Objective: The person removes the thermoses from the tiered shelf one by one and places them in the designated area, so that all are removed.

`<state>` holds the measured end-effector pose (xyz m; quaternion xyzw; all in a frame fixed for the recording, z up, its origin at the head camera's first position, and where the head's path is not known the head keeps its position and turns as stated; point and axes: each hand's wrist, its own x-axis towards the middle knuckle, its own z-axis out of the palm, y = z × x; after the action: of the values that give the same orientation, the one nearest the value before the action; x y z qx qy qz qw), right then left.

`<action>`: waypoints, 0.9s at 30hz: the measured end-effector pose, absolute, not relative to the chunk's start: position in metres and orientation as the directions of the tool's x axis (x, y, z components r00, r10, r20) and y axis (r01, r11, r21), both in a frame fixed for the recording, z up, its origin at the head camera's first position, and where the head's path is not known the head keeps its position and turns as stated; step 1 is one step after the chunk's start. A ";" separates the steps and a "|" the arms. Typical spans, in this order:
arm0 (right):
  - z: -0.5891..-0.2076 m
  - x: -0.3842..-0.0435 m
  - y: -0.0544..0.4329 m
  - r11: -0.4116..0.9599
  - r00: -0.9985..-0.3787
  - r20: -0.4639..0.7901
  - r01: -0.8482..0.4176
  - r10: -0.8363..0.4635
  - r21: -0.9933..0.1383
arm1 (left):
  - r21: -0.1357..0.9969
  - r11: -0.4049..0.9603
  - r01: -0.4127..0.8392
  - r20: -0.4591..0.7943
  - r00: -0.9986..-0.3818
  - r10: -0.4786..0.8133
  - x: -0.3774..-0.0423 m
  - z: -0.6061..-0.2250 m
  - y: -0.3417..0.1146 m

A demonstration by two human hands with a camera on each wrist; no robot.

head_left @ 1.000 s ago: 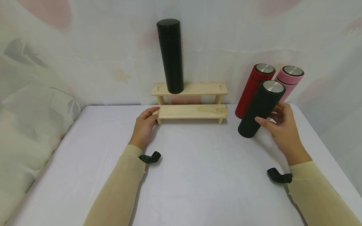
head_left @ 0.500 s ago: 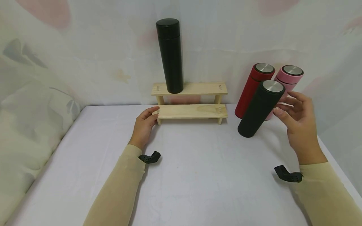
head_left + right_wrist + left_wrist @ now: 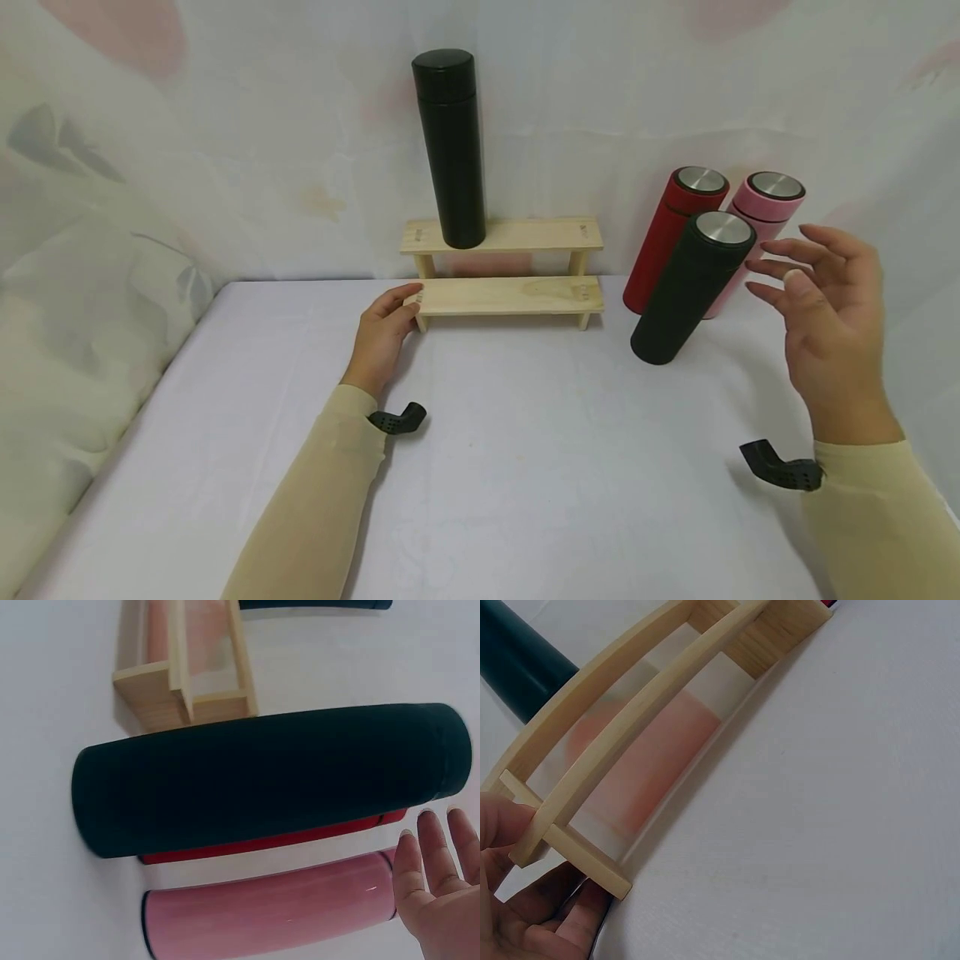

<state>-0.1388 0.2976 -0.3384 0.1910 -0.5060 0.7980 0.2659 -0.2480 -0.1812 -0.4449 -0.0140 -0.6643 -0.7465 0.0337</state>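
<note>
My left hand [image 3: 381, 337] grips the left end of the lower step of a two-step wooden stand [image 3: 510, 297]. In the left wrist view the thumb [image 3: 506, 819] lies on the step's end and the curled fingers are by its leg. A black thermos bottle [image 3: 453, 158] stands upright on the upper step, left of centre. My right hand [image 3: 836, 325] is raised to the right of a dark green thermos bottle [image 3: 690, 292], fingers loosely spread and holding nothing. The green bottle stands on the table, in front of a red thermos bottle [image 3: 671, 242] and a pink thermos bottle [image 3: 772, 200].
A white cloth covers the table [image 3: 510, 467]. Behind it hangs a pale patterned curtain [image 3: 285, 142], and grey-white fabric [image 3: 90, 333] runs along the left edge. Each wrist wears a black camera mount, such as the left mount [image 3: 399, 418].
The right hand has let go of the green thermos bottle and moved away to the right, its fingers opening. The left hand and the stand have stayed in place.
</note>
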 end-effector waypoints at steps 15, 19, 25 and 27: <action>-0.307 -0.119 0.270 -0.642 -0.721 0.687 -0.569 0.090 -0.513 | 0.990 -0.120 0.069 0.064 -0.997 -0.041 -0.248 -0.446 -0.182; -0.305 -0.119 0.260 -0.703 -0.696 0.718 -0.514 0.008 -0.491 | 0.990 -0.127 0.069 0.064 -0.997 -0.038 -0.247 -0.446 -0.182; -0.309 -0.122 0.244 -0.691 -0.683 0.729 -0.503 -0.051 -0.520 | 0.987 -0.143 0.071 0.068 -0.997 -0.031 -0.247 -0.448 -0.181; -0.309 -0.125 0.238 -0.657 -0.684 0.726 -0.515 -0.072 -0.550 | 0.988 -0.141 0.069 0.066 -0.997 -0.030 -0.246 -0.447 -0.181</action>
<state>-0.1247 0.2381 -0.3091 0.3745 -0.3920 0.8296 0.1335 -0.2461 -0.1811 -0.4473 -0.0150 -0.6544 -0.7553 0.0330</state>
